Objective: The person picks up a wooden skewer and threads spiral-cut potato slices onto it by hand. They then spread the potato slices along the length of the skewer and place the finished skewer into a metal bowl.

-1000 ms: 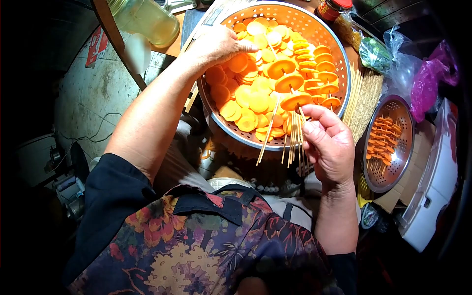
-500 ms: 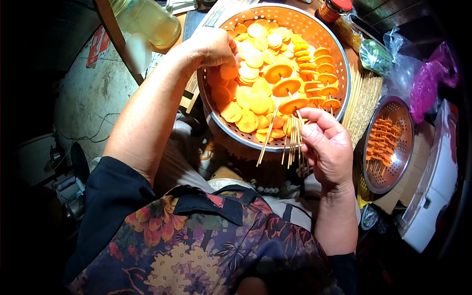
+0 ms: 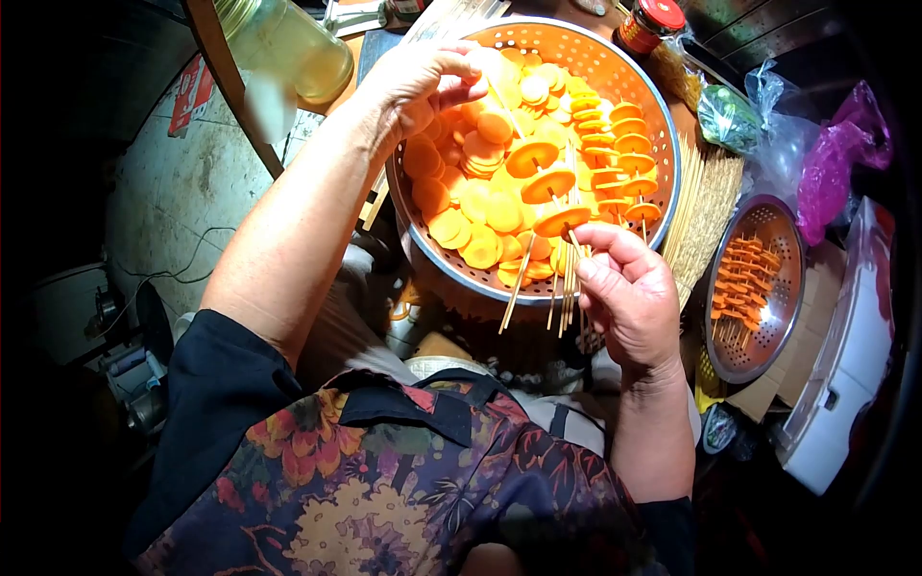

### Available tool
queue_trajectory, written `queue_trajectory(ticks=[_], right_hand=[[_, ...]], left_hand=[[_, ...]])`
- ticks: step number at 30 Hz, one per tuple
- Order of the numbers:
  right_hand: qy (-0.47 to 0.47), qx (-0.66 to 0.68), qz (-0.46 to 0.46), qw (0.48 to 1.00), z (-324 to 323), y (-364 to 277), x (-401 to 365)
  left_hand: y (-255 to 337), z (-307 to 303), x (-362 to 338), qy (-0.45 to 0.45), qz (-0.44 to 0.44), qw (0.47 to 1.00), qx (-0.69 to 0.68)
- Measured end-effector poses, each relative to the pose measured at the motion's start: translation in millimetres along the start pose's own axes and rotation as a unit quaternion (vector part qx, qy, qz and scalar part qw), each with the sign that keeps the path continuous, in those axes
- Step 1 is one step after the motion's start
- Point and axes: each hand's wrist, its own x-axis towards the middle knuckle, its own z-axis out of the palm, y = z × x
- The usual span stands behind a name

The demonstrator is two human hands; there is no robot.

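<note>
Three round orange carrot slices (image 3: 548, 185) sit spaced along the skewer (image 3: 573, 235). The right hand (image 3: 629, 293) has its grip clamped on the skewer's end. The left hand (image 3: 418, 82) pinches a loose slice (image 3: 487, 67).

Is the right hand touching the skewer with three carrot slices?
Touching. The head view shows the right hand pinching the skewer between thumb and fingertip, below its lowest slice.
</note>
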Motion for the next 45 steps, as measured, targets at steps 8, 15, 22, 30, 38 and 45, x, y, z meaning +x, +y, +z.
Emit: queue_trajectory(ticks=[8, 15, 22, 30, 38, 45], right_hand=[[0.002, -0.002, -0.004, 1.0, 0.7, 0.2, -1.1], [0.005, -0.004, -0.008, 1.0, 0.9, 1.6, -0.5], [0.004, -0.005, -0.006, 1.0, 1.5, 2.9, 0.4], [0.039, 0.0, -0.025, 0.999, 5.0, 7.3, 2.8], [0.057, 0.019, -0.037, 0.998, 4.3, 7.2, 4.3], [0.053, 0.041, -0.036, 0.997, 5.9, 6.8, 6.1]], left_hand=[[0.4, -1.0, 0.0, 0.002, 0.003, 1.0, 0.001], [-2.5, -0.7, 1.5, -0.032, 0.0, 0.999, -0.012], [-11.4, 5.1, -1.2, -0.018, 0.062, 0.997, 0.043], [-20.5, 24.2, -20.3, -0.111, 0.004, 0.994, 0.005], [-25.0, 38.3, -32.9, -0.099, 0.004, 0.995, 0.007], [-28.2, 41.5, -34.5, -0.096, 0.01, 0.995, 0.02]])
